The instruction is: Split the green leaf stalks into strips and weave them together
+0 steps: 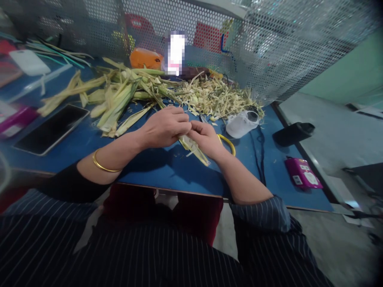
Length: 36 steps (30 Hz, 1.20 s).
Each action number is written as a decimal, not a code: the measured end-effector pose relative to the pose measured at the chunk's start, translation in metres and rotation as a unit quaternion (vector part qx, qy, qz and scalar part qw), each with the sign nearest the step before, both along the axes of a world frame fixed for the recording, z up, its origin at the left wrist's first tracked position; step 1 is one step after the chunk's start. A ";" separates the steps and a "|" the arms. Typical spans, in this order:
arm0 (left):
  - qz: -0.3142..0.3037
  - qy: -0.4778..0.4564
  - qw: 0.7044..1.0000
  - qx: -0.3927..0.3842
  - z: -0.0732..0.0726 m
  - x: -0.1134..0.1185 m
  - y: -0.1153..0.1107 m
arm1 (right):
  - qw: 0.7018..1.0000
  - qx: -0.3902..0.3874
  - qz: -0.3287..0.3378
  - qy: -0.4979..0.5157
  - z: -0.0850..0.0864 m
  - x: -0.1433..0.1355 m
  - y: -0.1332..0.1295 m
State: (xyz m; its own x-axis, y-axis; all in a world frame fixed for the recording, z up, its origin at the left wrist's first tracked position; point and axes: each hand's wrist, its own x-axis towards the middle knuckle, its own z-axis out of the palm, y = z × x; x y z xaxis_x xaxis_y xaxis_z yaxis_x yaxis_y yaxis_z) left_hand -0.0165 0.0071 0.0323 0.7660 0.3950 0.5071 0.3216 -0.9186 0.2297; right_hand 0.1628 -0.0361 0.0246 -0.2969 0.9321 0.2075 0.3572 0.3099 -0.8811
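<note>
My left hand [167, 125] and my right hand [208, 137] meet over the front of the blue table [191, 175], fingers closed. Between them they pinch a pale green-yellow strip of corn husk [196, 150], whose frayed end hangs below the fingers. The fingers hide its upper part. Beyond my left hand lies a heap of long corn husks [119, 95]. A pile of shredded husk scraps [206, 95] spreads behind both hands. Scissors with a yellow handle [230, 144] lie partly behind my right hand. Close by, a white spool [242, 124] rests on its side.
A dark-screened phone [52, 129] lies at left, near a purple packet [19, 122]. To the right are a black roll [293, 133], a black cord [257, 155] and another purple packet [303, 172]. An orange pack [146, 58] stands before the perforated metal screen [191, 18].
</note>
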 end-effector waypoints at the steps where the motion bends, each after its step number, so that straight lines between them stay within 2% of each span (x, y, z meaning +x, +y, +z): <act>1: 0.004 0.001 1.000 0.015 -0.001 0.000 0.000 | 1.000 0.010 -0.005 -0.003 0.000 0.000 0.000; 10: 0.040 -0.020 0.984 0.170 -0.004 0.000 0.002 | 0.996 0.070 -0.061 0.006 -0.002 0.003 0.001; 13: 0.088 -0.065 0.974 0.197 -0.006 0.001 -0.001 | 0.995 0.066 -0.072 0.015 -0.001 0.003 0.002; 15: 0.133 -0.102 0.970 0.178 -0.006 0.003 -0.005 | 0.992 0.081 -0.097 0.018 0.000 0.003 0.002; 18: 0.186 -0.158 0.967 0.079 -0.006 0.006 -0.012 | 0.985 0.118 -0.128 0.016 0.000 0.001 0.000; 20: 0.197 -0.194 0.961 -0.021 -0.008 0.009 -0.013 | 0.983 0.133 -0.126 0.008 -0.002 0.000 0.000; 22: 0.197 -0.240 0.940 -0.143 -0.011 0.013 -0.012 | 0.984 0.131 -0.123 0.006 -0.004 0.000 0.001; 24: 0.189 -0.305 0.892 -0.275 -0.015 0.016 -0.010 | 0.984 0.121 -0.130 0.017 -0.007 0.000 0.003; 28: 0.151 -0.387 0.763 -0.496 -0.015 0.021 -0.011 | 0.984 0.102 -0.141 0.040 -0.011 0.001 0.006; 29: 0.145 -0.389 0.741 -0.528 -0.014 0.021 -0.013 | 0.984 0.097 -0.142 0.043 -0.011 0.001 0.007; 31: 0.145 -0.394 0.718 -0.556 -0.011 0.021 -0.016 | 0.985 0.082 -0.143 0.054 -0.011 0.002 0.007; 36: 0.149 -0.424 0.721 -0.527 -0.009 0.016 -0.013 | 0.992 -0.003 -0.081 0.102 -0.004 0.005 0.006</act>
State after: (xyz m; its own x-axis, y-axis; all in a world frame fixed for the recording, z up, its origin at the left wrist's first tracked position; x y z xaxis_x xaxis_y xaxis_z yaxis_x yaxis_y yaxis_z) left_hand -0.0003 -0.0060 0.0237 0.1585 0.9865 0.0409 -0.1986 -0.0087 0.9800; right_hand 0.1681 -0.0304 0.0203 -0.0956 0.9654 0.2425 0.2170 0.2580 -0.9415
